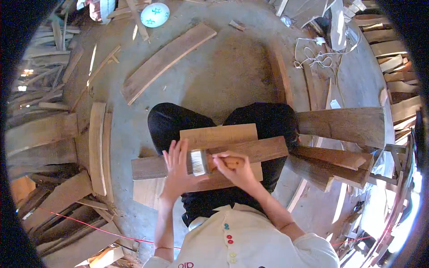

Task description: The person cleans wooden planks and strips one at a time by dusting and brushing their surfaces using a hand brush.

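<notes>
My right hand (237,169) is closed around the wooden handle of a flat paintbrush (198,162). The brush's pale bristles point left, toward my left hand (178,168). That hand is open with its fingers stretched out, beside the bristles; whether it touches them I cannot tell. Under both hands a long dark wooden board (263,149) lies across my lap. A lighter board (219,135) sits along its far side, and another pale board (243,177) shows on its near side, partly covered by my hands and arms.
A long plank (170,60) lies on the floor ahead, near a white bowl-like object (155,15). Stacked boards (339,127) stand close on my right, with a white cord (317,58) beyond. Planks (97,149) and wood piles line the left; a red string (96,228) crosses low.
</notes>
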Available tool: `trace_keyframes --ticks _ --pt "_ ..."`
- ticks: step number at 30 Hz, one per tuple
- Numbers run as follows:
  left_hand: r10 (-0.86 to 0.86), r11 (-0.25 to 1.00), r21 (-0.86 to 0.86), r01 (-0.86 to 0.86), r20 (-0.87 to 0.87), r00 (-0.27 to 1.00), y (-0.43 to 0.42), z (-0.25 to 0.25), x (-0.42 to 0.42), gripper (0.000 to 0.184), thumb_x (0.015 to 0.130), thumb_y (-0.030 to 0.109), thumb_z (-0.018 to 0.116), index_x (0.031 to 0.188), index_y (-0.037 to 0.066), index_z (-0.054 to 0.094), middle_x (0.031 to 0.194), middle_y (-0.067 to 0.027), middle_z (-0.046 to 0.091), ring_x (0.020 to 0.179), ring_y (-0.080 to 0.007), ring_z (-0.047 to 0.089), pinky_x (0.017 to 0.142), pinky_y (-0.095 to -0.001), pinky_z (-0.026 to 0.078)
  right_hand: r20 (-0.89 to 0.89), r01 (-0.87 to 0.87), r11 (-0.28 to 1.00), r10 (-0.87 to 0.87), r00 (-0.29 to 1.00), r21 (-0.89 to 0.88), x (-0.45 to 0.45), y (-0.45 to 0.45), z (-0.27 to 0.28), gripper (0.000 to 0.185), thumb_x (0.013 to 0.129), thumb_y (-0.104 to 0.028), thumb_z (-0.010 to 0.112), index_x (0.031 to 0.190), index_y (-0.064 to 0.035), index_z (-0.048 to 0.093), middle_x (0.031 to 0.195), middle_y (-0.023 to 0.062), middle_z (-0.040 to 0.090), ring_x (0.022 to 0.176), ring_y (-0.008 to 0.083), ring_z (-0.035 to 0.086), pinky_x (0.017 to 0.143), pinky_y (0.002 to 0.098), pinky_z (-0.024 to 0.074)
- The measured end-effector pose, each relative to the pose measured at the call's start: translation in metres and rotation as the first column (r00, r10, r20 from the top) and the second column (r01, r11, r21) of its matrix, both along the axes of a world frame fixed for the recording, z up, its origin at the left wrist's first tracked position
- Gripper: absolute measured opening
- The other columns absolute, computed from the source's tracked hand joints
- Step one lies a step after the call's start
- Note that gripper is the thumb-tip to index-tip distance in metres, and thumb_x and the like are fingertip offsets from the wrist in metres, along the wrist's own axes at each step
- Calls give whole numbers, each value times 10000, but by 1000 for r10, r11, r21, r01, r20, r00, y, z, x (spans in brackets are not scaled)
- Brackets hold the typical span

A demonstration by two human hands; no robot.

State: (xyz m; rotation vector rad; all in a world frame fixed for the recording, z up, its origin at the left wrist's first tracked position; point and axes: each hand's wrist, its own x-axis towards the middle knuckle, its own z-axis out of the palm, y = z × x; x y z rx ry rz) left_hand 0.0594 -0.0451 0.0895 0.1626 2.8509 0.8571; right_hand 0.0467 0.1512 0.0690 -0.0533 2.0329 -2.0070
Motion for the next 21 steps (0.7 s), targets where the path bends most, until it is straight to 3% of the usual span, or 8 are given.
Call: trace_keyframes --ticks 2,5,7,9,11,14,18,21 --pt "-14 993 -116 19 47 999 -21 -5 1 1132 558 577 750 1431 58 249 1482 -141 218 1397 -339 113 1103 -564 13 -11 41 994 -40 999 97 -4 22 -16 168 862 -138 646 944 8 644 852 56 685 733 119 649 657 249 525" --pt "-5 994 -113 10 45 999 -34 -16 5 1093 573 579 746 1417 64 282 1479 -134 229 1395 -324 127 1102 -567 10 117 215 964 -233 965 154 -8 65 -6 147 862 -151 649 908 -11 647 780 32 668 656 95 620 579 222 503" --pt "-23 993 -117 29 47 999 -35 -22 6 1035 576 571 749 1383 67 341 1464 -123 271 1391 -306 156 1108 -557 6 123 309 913 -350 929 265 -11 108 -3 160 890 -153 616 878 1 662 722 32 645 525 64 526 430 206 385" --pt "-34 993 -110 36 21 999 -34 -25 5 1004 578 565 751 1364 68 369 1455 -118 293 1387 -301 174 1112 -550 5 -13 468 845 -481 876 261 -13 154 -11 178 891 -155 614 859 14 658 692 40 633 513 66 516 422 216 377" --pt "-30 995 -96 31 18 999 -34 -24 2 987 578 562 754 1353 75 385 1449 -114 306 1384 -296 185 1114 -545 6 -85 546 704 -576 813 453 -17 193 -6 186 890 -147 612 850 29 656 689 47 636 537 80 539 453 226 408" --pt "-28 997 -73 28 8 1000 -36 -25 -2 965 575 557 759 1340 84 408 1441 -112 321 1381 -296 196 1117 -539 8 -554 643 301 -335 762 704 -19 222 -6 193 886 -138 612 852 45 659 717 57 657 595 95 580 515 253 460" --pt "-32 998 -57 31 -5 999 -38 -26 -6 955 567 550 768 1328 86 426 1431 -115 339 1380 -299 202 1119 -535 11 -455 659 558 -477 752 504 -35 158 34 96 863 -69 606 856 15 652 769 59 671 702 132 625 644 300 508" --pt "-47 998 -52 46 -18 999 -39 -29 -9 950 569 552 767 1325 85 432 1426 -118 347 1379 -301 206 1119 -535 13 -136 365 893 -340 931 263 -43 81 49 79 844 -83 652 899 -28 662 840 27 669 783 96 622 691 250 496"
